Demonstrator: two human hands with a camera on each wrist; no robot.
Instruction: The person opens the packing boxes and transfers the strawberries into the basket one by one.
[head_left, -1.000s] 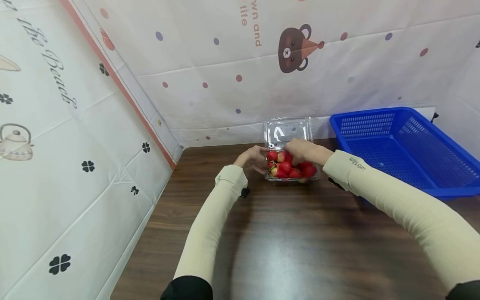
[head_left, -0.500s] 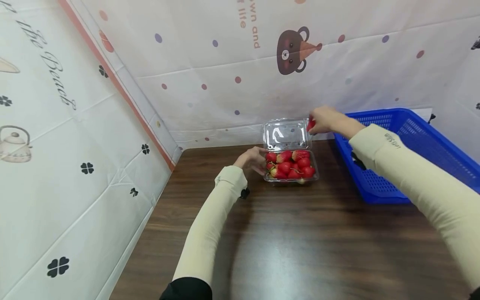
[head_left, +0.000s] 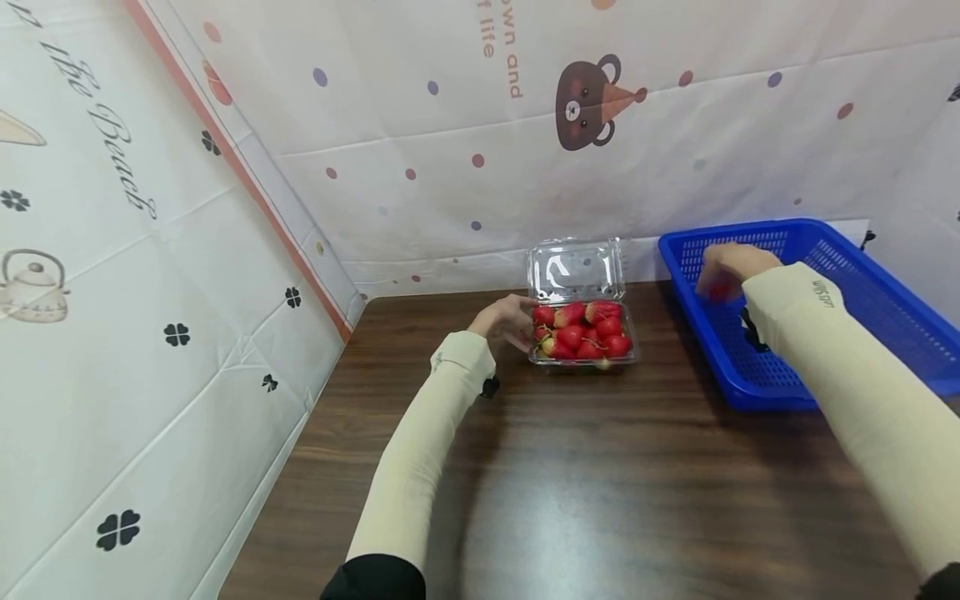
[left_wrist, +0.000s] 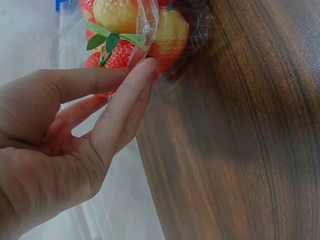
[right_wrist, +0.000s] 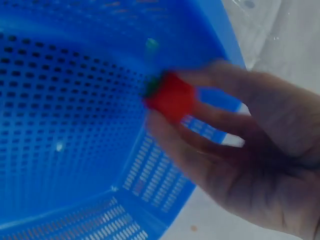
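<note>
Strawberry [right_wrist: 175,98], red, over blue plastic basket [head_left: 862,275], frame right.
Right hand [head_left: 733,265] pinches it; left hand [head_left: 506,318], fingers straight, touches clear plastic box [head_left: 582,361], centre.

The clamshell [head_left: 576,273] is glossy plastic, the basket [head_left: 873,287] smooth plastic, the tabletop [head_left: 615,450] shiny wood-grain.

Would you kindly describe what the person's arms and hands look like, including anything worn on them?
The left hand and right hand are gloveless. A pale cream left sleeve and matching right sleeve cover the forearms; the right bears small dark lettering. Black fabric shows above the left sleeve, and a small black object sits by the left cuff.
</note>
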